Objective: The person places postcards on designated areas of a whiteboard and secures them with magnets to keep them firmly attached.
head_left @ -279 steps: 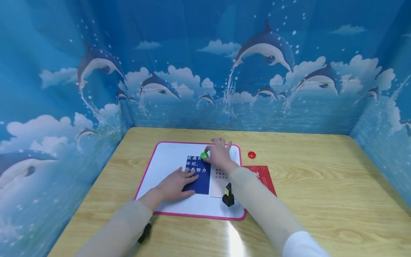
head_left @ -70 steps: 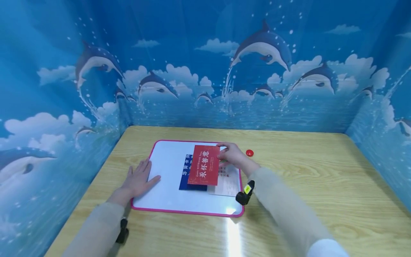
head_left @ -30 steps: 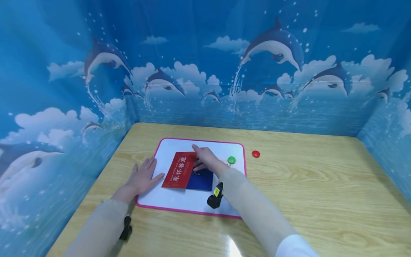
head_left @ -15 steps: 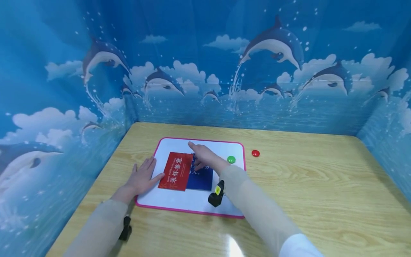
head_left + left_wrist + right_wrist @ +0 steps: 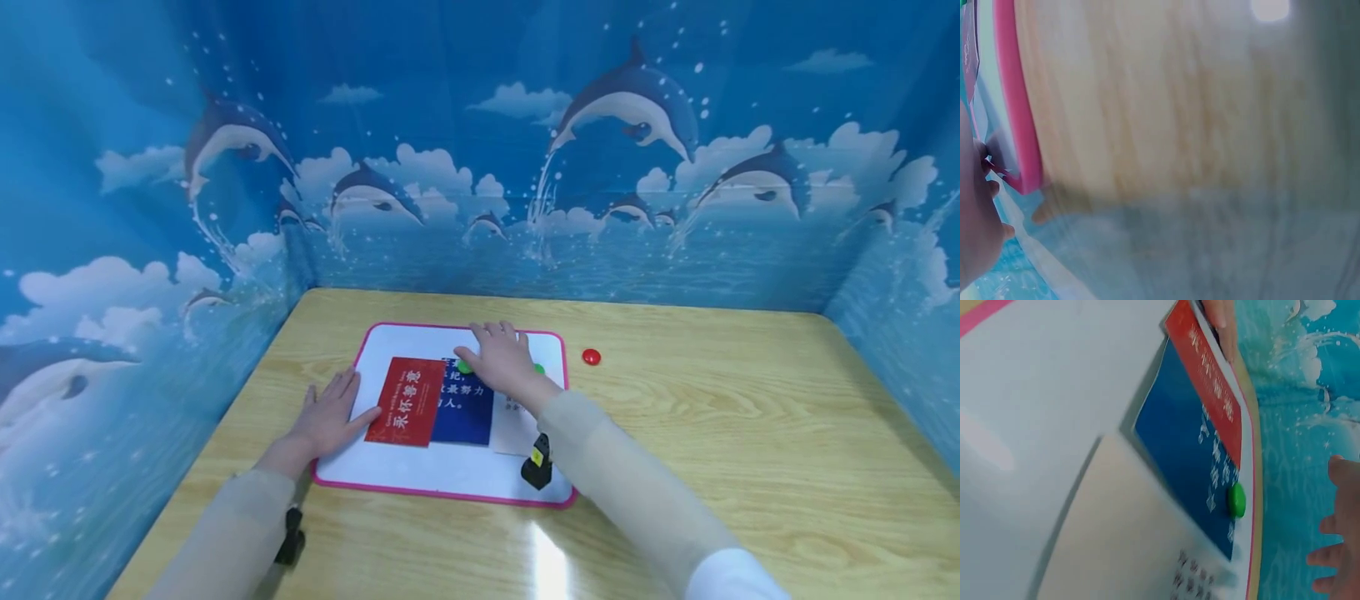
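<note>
A pink-rimmed whiteboard (image 5: 420, 475) lies on the table, bearing three cards in a row. The red card (image 5: 405, 402) is leftmost and slightly overlaps the blue card (image 5: 465, 422); a white card (image 5: 513, 442) lies right of that, partly under my right arm. My right hand (image 5: 504, 364) hovers with spread fingers over the top of the blue and white cards. In the right wrist view a green round magnet (image 5: 1237, 500) sits on the blue card's top edge, apart from the fingers. My left hand (image 5: 324, 425) rests flat on the board's left edge, thumb at the red card.
A second green magnet (image 5: 538, 368) shows just past my right hand, at the white card's top. One red magnet (image 5: 591, 357) lies on the wooden table (image 5: 750, 417) right of the board. A dolphin-print curtain (image 5: 480, 250) encloses the back and sides.
The red card went from the table at right, across the board, to its left side. My right hand let it go and moved right; my left hand shifted earlier to the board's left edge.
</note>
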The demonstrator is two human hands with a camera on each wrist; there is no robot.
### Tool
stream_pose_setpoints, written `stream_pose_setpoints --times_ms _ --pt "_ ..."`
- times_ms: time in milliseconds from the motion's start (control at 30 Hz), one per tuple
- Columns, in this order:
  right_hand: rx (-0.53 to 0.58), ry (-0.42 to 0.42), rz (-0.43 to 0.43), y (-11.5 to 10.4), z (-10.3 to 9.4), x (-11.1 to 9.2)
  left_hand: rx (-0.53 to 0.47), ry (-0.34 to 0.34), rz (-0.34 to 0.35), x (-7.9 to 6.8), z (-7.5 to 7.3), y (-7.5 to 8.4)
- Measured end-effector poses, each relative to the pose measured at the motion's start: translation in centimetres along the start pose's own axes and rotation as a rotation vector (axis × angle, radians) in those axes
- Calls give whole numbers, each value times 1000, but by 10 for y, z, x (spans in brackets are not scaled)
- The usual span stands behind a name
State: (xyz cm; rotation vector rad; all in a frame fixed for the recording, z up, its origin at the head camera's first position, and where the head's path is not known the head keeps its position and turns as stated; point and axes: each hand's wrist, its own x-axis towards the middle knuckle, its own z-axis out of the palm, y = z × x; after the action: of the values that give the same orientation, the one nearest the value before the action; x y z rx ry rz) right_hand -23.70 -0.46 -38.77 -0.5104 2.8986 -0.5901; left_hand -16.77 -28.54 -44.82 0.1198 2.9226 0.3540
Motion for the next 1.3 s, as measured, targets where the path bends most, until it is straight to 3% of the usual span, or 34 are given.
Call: stream_pose_setpoints --times_ms 233,667,867,1033,1300 --pt "7 16 46 21 3 -6 -2 4 0 -1 -2 3" --pt "-66 57 74 64 6 -20 10 72 103 1 -3 25" --pt "-85 71 113 82 2 -25 11 51 154 0 -4 40" --pt "-60 74 142 94 2 -28 33 27 237 0 0 48" --pt "-57 79 151 106 0 -32 56 -9 211 -1 5 47"
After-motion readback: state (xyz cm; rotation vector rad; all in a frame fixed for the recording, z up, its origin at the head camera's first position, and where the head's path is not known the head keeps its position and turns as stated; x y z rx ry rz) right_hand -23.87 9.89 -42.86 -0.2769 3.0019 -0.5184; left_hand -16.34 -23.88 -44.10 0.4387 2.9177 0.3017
